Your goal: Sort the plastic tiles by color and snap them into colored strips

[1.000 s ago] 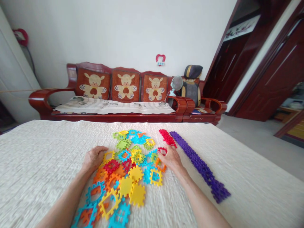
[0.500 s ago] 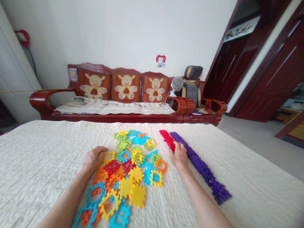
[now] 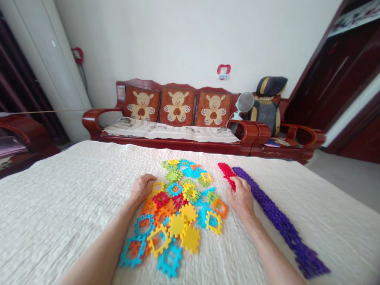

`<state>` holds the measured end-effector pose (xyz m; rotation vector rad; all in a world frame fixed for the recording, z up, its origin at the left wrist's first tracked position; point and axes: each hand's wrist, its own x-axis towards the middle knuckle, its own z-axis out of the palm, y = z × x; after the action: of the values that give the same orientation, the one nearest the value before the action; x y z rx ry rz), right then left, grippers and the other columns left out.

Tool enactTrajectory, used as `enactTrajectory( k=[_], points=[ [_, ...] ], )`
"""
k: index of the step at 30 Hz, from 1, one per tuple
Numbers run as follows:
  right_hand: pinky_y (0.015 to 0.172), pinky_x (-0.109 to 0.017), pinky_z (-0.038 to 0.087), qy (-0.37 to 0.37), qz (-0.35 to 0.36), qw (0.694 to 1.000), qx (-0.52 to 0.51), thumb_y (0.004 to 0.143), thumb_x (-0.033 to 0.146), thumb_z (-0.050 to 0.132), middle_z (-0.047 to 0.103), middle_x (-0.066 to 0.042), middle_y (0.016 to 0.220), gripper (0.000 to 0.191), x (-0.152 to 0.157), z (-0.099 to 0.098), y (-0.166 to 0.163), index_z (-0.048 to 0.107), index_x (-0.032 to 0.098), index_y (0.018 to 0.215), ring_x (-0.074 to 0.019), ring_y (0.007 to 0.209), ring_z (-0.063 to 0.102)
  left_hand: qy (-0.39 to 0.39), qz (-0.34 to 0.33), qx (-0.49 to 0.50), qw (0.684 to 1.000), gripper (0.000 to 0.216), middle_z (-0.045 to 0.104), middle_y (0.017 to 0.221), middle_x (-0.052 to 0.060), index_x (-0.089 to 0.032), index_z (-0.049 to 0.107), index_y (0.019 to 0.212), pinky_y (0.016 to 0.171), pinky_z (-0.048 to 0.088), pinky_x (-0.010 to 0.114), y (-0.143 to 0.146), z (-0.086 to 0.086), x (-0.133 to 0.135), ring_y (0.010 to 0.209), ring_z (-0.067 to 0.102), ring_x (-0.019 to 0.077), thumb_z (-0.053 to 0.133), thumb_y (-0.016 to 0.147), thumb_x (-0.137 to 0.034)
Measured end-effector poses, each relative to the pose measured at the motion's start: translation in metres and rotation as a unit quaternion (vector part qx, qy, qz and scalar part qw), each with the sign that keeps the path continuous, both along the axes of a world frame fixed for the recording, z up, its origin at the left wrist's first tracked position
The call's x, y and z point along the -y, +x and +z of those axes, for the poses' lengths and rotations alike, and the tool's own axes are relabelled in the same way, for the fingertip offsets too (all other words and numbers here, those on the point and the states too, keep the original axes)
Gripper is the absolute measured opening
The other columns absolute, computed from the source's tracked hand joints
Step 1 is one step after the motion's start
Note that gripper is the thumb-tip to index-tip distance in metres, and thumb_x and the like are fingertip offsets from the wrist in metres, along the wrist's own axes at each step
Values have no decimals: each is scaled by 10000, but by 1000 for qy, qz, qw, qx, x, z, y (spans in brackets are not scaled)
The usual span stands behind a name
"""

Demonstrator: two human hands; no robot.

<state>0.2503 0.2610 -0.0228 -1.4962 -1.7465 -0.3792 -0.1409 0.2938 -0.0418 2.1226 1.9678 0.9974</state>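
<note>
On the quilted cover, a pile of flat plastic interlocking building pieces (image 3: 190,238) lies between my hands, in yellow, blue, orange, green and red. My left hand (image 3: 143,188) rests at the pile's left edge with its fingers curled together, beside a yellow window-frame piece (image 3: 158,186); its palm side is hidden. My right hand (image 3: 242,197) is closed over the near end of a red strip of overlapping pieces (image 3: 226,170), which covers part of it. Just right of that hand runs a long purple strip of similar pieces (image 3: 277,217), slanting toward me.
The pale quilted cover (image 3: 74,206) spreads over the surface before me. Behind it stands a wooden sofa (image 3: 175,147) with bear cushions (image 3: 177,105). A small fan (image 3: 245,103) is near its right arm, beside a wooden armchair (image 3: 314,136).
The view has turned left, so everything appears farther right. Both hands stay at the same places by the pile and the red strip; no piece has visibly moved.
</note>
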Motion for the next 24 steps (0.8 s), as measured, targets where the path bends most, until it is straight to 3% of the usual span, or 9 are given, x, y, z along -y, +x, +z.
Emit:
enactTrajectory(
  k=[5,9,16,24],
  points=[
    [878,-354,450,-49,235,971,-15,848,178,434,631,-61,989,209,15,13,-51,609,207,959,-186,968,566,-8,1,13,1000,372,710,938,33,-199,716,868,862,475,276,1,2,1,898,634,164,371,728,-174],
    [905,-357,430,-87,331,939,16,873,156,424,631,-52,1036,232,35,20,-96,625,221,969,-173,1004,556,-7,10,17,1000,364,711,927,34,-197,723,861,864,476,273,4,5,3,890,634,165,389,723,-155],
    [980,-413,370,-134,324,932,95,893,214,432,583,-49,1193,218,48,22,-119,647,229,922,-197,1142,476,-19,17,12,1000,363,708,942,41,-190,725,866,867,473,277,5,9,5,887,634,165,402,718,-116],
    [940,-403,386,-132,296,942,86,840,234,503,616,-58,1103,175,40,18,-108,619,202,714,-203,1060,514,-16,12,13,1000,360,702,955,55,-167,724,881,892,460,276,4,6,3,898,631,166,405,724,-106]
  ],
)
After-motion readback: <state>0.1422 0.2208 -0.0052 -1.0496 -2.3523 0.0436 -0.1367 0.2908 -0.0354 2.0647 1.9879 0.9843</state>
